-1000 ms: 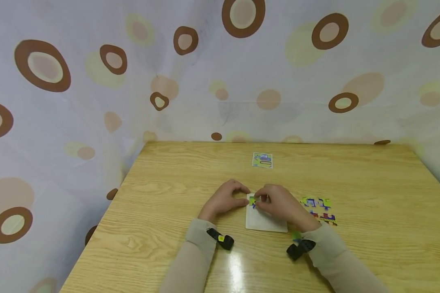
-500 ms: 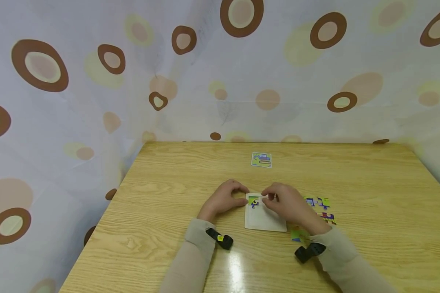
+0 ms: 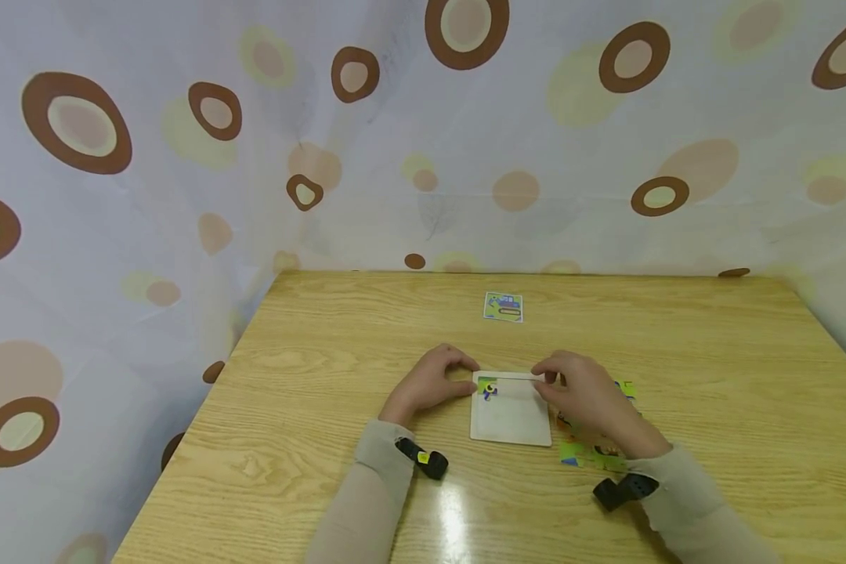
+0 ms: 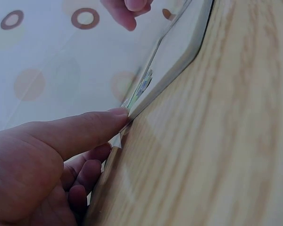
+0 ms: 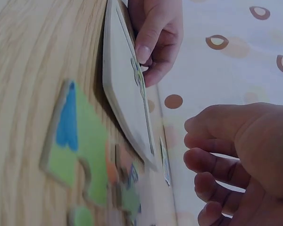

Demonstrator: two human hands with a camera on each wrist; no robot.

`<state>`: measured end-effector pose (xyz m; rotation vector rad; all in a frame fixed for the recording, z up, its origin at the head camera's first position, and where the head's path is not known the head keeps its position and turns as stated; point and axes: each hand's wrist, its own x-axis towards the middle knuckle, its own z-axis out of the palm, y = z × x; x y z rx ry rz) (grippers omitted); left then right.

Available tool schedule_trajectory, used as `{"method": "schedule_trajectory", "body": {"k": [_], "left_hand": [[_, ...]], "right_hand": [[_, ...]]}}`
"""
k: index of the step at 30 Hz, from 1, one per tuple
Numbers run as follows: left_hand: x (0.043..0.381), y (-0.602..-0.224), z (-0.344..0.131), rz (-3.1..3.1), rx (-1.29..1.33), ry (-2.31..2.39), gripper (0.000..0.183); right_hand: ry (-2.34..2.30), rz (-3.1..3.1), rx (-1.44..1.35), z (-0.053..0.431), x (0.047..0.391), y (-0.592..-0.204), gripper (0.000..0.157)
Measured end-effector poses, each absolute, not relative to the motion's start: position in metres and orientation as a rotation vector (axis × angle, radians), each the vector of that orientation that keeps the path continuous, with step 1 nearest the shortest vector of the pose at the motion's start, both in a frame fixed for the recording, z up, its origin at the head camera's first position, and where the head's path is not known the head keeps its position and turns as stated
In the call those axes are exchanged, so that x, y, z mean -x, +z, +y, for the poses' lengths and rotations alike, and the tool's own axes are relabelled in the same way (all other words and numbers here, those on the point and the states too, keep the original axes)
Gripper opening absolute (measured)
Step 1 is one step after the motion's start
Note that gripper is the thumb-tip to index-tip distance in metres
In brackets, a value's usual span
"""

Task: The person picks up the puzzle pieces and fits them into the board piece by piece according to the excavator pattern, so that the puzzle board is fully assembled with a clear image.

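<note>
A square white puzzle tray (image 3: 511, 423) lies on the wooden table. In its upper left corner sits one green jigsaw piece (image 3: 489, 388) with a yellow and purple print. My left hand (image 3: 433, 384) holds the tray by that same corner, its thumb (image 4: 92, 127) against the left edge and its fingers at the far side. My right hand (image 3: 585, 395) hovers at the tray's upper right corner with loosely bent fingers and nothing between them. Beneath and beside it lie several loose jigsaw pieces (image 3: 573, 452), partly hidden by the hand and forearm; a green and blue piece (image 5: 89, 146) shows close in the right wrist view.
A small picture card (image 3: 504, 307) with a printed vehicle lies farther back on the table (image 3: 352, 329). Behind the table hangs a pale curtain (image 3: 381, 227) with brown and cream ovals. Black cameras are strapped to both wrists.
My right hand has drawn back to the right from the placed jigsaw piece, uncovering it and more of the tray. My left hand has stayed at the tray's corner.
</note>
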<state>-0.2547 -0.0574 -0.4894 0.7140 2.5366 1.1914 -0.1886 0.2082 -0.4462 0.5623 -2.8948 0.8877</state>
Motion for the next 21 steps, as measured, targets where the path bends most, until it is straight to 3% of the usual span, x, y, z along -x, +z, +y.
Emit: {"method": "schedule_trajectory", "body": {"k": [21], "left_hand": [[0.255, -0.487, -0.057, 2.518, -0.709, 1.198, 0.026]], "right_hand": [[0.794, -2.933, -0.548, 0.249, 0.189, -0.445, 0.021]]}}
